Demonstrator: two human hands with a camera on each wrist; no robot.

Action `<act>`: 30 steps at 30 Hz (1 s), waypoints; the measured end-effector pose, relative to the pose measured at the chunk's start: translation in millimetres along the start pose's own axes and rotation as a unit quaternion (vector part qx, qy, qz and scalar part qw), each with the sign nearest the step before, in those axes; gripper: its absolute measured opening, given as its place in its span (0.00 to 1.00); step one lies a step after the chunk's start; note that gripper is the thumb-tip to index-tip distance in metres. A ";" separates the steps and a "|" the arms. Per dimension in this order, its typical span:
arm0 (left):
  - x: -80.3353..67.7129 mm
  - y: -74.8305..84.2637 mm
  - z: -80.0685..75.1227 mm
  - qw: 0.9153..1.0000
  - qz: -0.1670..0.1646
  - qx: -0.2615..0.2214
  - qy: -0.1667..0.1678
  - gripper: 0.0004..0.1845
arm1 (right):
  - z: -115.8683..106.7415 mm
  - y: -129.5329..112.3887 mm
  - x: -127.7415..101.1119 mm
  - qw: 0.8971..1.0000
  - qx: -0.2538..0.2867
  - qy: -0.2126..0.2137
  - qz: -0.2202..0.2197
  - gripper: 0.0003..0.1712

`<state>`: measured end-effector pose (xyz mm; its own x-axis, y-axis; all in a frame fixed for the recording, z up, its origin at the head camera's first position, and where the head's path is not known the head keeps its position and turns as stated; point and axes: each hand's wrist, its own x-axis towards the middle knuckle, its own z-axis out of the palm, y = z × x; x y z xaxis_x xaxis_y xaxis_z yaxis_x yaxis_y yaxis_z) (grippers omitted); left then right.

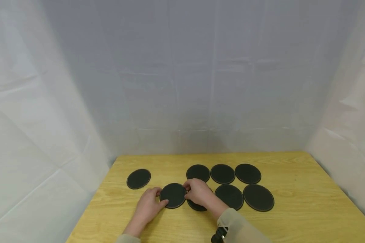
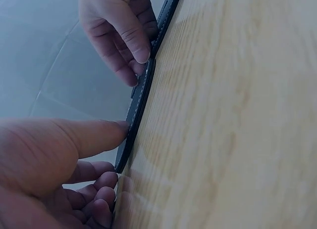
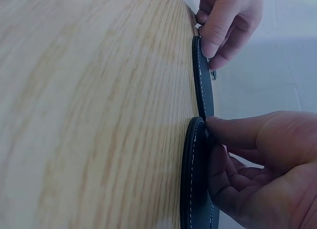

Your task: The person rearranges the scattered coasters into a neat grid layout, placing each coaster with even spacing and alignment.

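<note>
White sheeting (image 1: 79,101) hangs behind and to both sides of a pale wooden table (image 1: 304,209), creased in squares.

Farthest left on the table lies a lone black coaster (image 1: 138,178), well apart from the others. Next comes the left hand (image 1: 148,204), resting on the wood with its thumb and fingertips against the left edge of the held coaster (image 1: 173,195), a round black disc with pale stitching at its rim (the left wrist view shows the thumb pressed to that edge, the other fingers curled below). The disc lies flat on the table. The right hand (image 1: 199,192) meets it from the other side, fingertips pinching its right edge; so both grips are closed on the same disc.

Under the right hand sits a half-hidden coaster (image 1: 197,206), its rim just beside the held one in the right wrist view. To the right are two more in the near row (image 1: 229,196) (image 1: 258,197), and behind them a back row of three (image 1: 222,173), close together.
</note>
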<state>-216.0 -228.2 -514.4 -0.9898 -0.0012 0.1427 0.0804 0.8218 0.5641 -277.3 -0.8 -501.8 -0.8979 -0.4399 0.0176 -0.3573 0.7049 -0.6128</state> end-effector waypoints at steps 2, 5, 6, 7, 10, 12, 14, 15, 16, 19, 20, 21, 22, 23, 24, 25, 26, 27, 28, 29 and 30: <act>0.6 -0.6 0.1 1.000 0.000 -0.001 0.000 0.29 | -0.1 -0.1 0.5 1.000 -0.001 0.001 -0.001 0.19; 1.1 -1.5 -0.3 1.000 0.001 -0.003 -0.001 0.29 | 0.6 -0.3 1.4 1.000 -0.003 0.001 0.001 0.19; 1.2 -1.7 -0.3 1.000 0.002 -0.003 -0.001 0.29 | 0.7 -0.4 1.6 1.000 -0.003 0.001 0.000 0.19; 1.3 -1.9 -0.5 1.000 0.002 -0.004 -0.002 0.29 | 0.8 -0.4 1.8 1.000 -0.003 0.002 -0.001 0.19; 0.9 -2.2 -1.1 1.000 0.002 -0.005 -0.004 0.29 | 1.1 -0.7 1.7 1.000 -0.002 0.001 -0.003 0.19; 0.2 -2.4 -1.7 1.000 0.000 -0.005 -0.004 0.29 | 1.1 -1.4 1.2 1.000 -0.003 0.000 -0.006 0.19; -0.6 -2.1 -2.6 1.000 0.000 -0.006 -0.004 0.29 | 1.1 -2.3 0.5 1.000 -0.004 0.000 -0.010 0.19; -1.1 -1.9 -3.1 1.000 0.000 -0.006 -0.004 0.29 | 1.1 -2.6 0.3 1.000 -0.004 0.001 -0.011 0.19; -1.5 -1.6 -3.6 1.000 0.000 -0.007 -0.003 0.29 | 1.2 -2.8 0.1 1.000 -0.006 0.001 -0.013 0.19; -2.7 -1.0 -4.6 1.000 0.000 -0.006 -0.002 0.29 | 1.6 -2.8 -0.4 1.000 -0.006 0.002 -0.016 0.19; -3.0 -0.9 -5.0 1.000 0.000 -0.007 -0.002 0.29 | 2.0 -2.5 -0.5 1.000 -0.005 0.002 -0.017 0.19; -3.2 -0.9 -5.4 1.000 -0.002 -0.007 -0.003 0.29 | 2.2 -2.4 -0.7 1.000 -0.005 0.001 -0.018 0.19; -3.3 -1.0 -5.6 1.000 -0.003 -0.007 -0.003 0.29 | 2.4 -2.3 -0.7 1.000 -0.004 0.002 -0.020 0.19; -3.2 -1.1 -5.7 1.000 -0.003 -0.006 -0.004 0.29 | 2.5 -2.1 -0.9 1.000 -0.003 0.002 -0.021 0.18; -3.1 -1.2 -5.5 1.000 -0.002 -0.005 -0.005 0.30 | 2.5 -1.7 -1.0 1.000 -0.003 0.002 -0.022 0.18; -2.7 -1.1 -5.1 1.000 -0.002 -0.006 -0.006 0.30 | 2.6 -1.0 -0.9 1.000 -0.005 0.003 -0.022 0.18; -1.9 -0.8 -4.9 1.000 -0.002 -0.006 -0.006 0.30 | 2.5 -0.2 -0.7 1.000 -0.008 0.003 -0.022 0.18; -1.2 -0.5 -4.4 1.000 -0.002 -0.007 -0.007 0.30 | 1.9 0.4 -0.6 1.000 -0.009 0.003 -0.022 0.18; -0.6 0.0 -4.0 1.000 -0.002 -0.008 -0.008 0.30 | 1.4 1.2 -0.1 1.000 -0.013 0.004 -0.023 0.18; 0.0 0.4 -3.7 1.000 -0.003 -0.010 -0.009 0.30 | 1.1 2.2 0.5 1.000 -0.017 0.003 -0.024 0.18; 0.4 0.6 -3.7 1.000 -0.005 -0.013 -0.010 0.30 | 0.3 2.5 1.3 0.999 -0.019 0.002 -0.028 0.18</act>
<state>-215.9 -229.8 -511.0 -0.9926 0.0030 0.1211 0.0741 0.8061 0.5871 -279.3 0.2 -503.5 -0.8773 -0.4767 0.0547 -0.4166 0.7003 -0.5797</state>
